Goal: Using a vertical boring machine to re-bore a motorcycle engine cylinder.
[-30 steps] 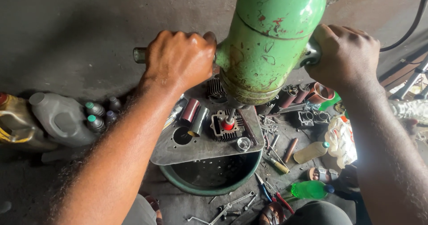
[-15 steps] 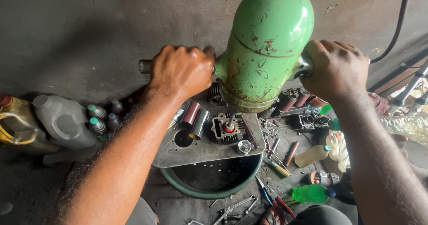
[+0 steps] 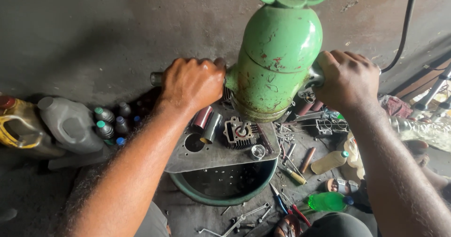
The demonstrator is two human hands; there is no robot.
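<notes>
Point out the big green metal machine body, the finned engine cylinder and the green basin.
big green metal machine body (image 3: 277, 54), head view, painted side.
finned engine cylinder (image 3: 239, 132), head view, top face.
green basin (image 3: 206, 200), head view, front rim.

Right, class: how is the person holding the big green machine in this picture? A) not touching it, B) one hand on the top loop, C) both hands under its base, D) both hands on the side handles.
D: the left hand and right hand each grip a handle on either side of the green machine.
</notes>
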